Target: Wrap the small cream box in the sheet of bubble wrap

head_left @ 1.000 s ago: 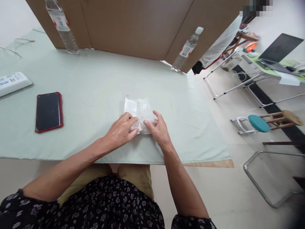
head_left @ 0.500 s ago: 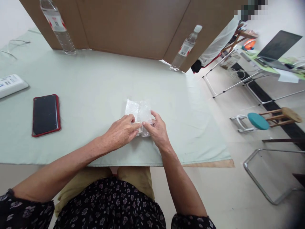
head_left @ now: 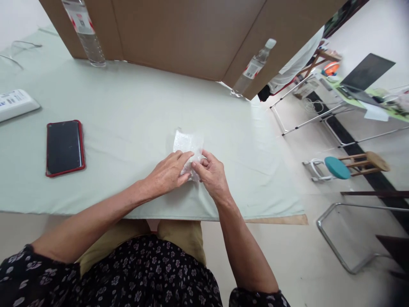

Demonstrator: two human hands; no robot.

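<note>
Here, handles a small piece of bubble wrap (head_left: 185, 140), centred between both hands, on or just above the pale green cloth (head_left: 143, 115), towards the cloth's six o'clock edge. Pinches the wrap at four o'clock between thumb and bent fingers of the right hand (head_left: 211, 174). Reaches over it from eight o'clock with the left hand (head_left: 171, 171), holding thumb a little apart from fingers; cannot tell whether gripping or merely touching. Farther out, has a red-edged phone (head_left: 64, 147) at nine o'clock, a water bottle (head_left: 91, 47) near eleven, brown cardboard (head_left: 175, 38) at twelve, and a second bottle (head_left: 252, 70) at one. Past the cloth, has a laptop (head_left: 366, 72) at two and a teal stool (head_left: 337, 167) at three.
</note>
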